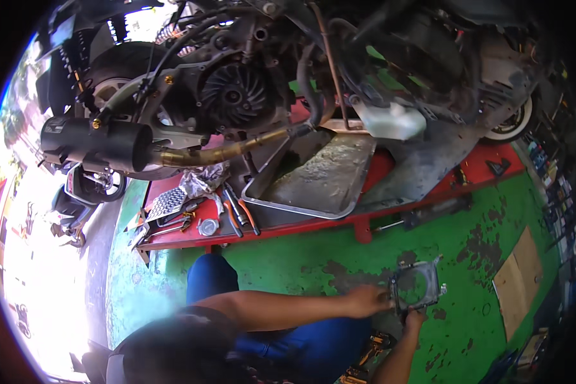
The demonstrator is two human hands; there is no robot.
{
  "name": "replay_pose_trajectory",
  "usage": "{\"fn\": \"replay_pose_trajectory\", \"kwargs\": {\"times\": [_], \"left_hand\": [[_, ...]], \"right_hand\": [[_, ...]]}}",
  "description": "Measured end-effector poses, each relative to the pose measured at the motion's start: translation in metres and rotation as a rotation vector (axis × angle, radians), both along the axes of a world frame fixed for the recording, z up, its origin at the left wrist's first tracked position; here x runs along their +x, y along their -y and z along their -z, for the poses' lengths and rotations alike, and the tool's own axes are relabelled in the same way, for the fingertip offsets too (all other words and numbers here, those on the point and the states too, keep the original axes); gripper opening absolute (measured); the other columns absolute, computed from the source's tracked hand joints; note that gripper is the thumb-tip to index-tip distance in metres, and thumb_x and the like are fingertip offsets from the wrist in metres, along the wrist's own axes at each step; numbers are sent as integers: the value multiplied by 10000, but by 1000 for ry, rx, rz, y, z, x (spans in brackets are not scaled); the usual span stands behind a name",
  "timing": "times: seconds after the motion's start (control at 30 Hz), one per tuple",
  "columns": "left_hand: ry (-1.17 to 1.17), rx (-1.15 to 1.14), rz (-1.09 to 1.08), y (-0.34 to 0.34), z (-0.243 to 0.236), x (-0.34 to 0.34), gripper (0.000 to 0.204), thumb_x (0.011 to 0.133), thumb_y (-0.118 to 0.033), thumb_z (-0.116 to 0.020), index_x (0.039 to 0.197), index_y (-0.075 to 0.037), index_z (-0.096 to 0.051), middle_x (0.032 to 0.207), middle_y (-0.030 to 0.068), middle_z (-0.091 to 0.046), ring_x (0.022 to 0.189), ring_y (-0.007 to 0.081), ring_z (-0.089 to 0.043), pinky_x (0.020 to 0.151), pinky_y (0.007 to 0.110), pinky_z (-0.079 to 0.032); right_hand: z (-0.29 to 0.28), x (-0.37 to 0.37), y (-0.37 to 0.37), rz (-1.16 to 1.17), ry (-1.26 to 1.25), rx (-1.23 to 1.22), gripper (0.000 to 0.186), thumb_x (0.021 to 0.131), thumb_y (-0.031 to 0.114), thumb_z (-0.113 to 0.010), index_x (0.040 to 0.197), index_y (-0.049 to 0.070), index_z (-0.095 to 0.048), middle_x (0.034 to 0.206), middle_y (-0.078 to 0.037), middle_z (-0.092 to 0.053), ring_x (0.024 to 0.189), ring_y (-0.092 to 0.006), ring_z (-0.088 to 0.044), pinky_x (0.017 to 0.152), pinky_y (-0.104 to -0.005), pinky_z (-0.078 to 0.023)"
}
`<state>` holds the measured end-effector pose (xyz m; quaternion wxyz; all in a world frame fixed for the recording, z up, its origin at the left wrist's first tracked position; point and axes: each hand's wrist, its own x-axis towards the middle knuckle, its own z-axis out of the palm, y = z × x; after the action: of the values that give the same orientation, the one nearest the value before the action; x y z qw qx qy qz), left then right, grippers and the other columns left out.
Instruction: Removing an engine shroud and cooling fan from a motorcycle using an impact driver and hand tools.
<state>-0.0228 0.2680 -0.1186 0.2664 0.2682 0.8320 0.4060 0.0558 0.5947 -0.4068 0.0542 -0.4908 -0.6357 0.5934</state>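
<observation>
A square dark frame-like part (434, 283) with a large round opening is held low over the green floor, right of my legs. My left hand (368, 300) reaches across and grips its left edge, fingers closed. From below, my right hand (414, 317) grips its lower edge near the left corner; part of the fingers is hidden. Small fittings stick out at the part's right corners.
A partly stripped scooter with a bare fan wheel (234, 96) and black muffler (96, 144) stands on a red platform (281, 227). A metal tray (355, 208) with murky residue, pliers (242, 211) and a rag (203, 179) lie there. Cardboard (518, 281) and a yellow-black power tool (377, 345) lie right.
</observation>
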Motion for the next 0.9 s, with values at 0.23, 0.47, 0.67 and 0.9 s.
{"fn": "replay_pose_trajectory", "kwargs": {"times": [0.23,0.47,0.67,0.9], "left_hand": [[-350,162,-511,194,-110,31,353,934,-133,-665,1243,29,-615,1088,178,-727,974,242,-728,849,352,-574],[-1012,-27,-964,310,-117,4,381,853,-43,-676,1223,24,-617,1067,171,-717,970,269,-709,860,371,-557],[-1218,-276,-929,337,-91,-19,402,814,-109,-687,1198,-1,-631,1176,173,-674,1095,360,-627,959,442,-476],[-1134,-356,-910,343,-60,-28,444,856,-151,-648,1267,5,-586,1296,192,-609,1192,388,-557,1036,470,-408]], "right_hand": [[57,-16,-44,66,-37,-161,331,924,230,-626,1100,-50,-610,1059,-169,-648,869,-265,-611,749,-442,-493],[128,-18,-93,262,33,-193,260,871,179,-657,1007,-36,-601,982,-160,-649,800,-271,-623,662,-455,-520],[157,-27,-108,403,63,-291,167,830,131,-697,905,13,-605,834,-118,-647,644,-249,-619,503,-439,-538],[159,-17,-97,300,40,-217,275,841,172,-717,1059,45,-608,908,-108,-651,720,-245,-633,550,-421,-560]]}}
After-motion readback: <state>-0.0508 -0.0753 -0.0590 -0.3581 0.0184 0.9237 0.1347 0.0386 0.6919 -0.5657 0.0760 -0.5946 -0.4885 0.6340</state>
